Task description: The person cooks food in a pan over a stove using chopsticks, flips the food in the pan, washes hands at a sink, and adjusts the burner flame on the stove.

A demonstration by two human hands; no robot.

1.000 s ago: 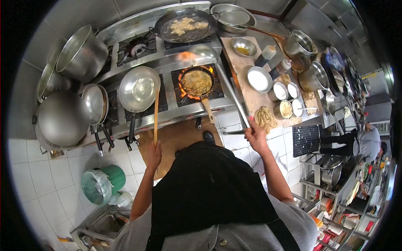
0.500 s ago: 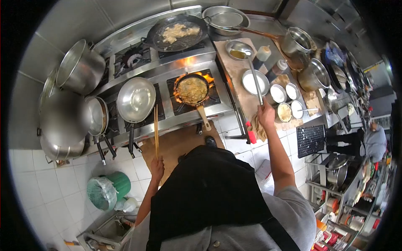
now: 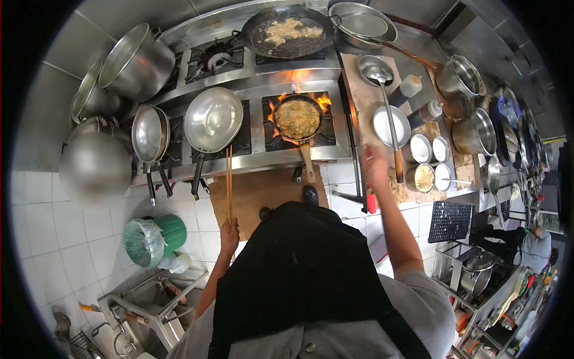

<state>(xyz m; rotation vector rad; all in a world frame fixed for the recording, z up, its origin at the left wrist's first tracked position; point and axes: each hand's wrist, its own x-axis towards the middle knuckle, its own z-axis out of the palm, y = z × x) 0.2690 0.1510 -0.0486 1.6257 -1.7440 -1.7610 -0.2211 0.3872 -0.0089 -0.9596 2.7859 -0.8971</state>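
My left hand is closed around a pair of long wooden chopsticks, which point up toward the stove. My right hand is in the air left of the ladle's wooden grip, apart from it; its fingers are smeared by motion. The ladle lies across a white bowl, its cup at the back of the counter. On a lit burner, flames rise around a frying pan holding browned food. To its left stands an empty metal pan.
A wok with pale food sits at the back. Small containers of white contents and squeeze bottles crowd the right counter. Large pots stand at the left. A green bin is on the floor. Another person stands far right.
My right hand has let go of the ladle and drawn away to the left. The ladle now rests on the counter. The camera view has shifted; the chopsticks stay in my left hand.
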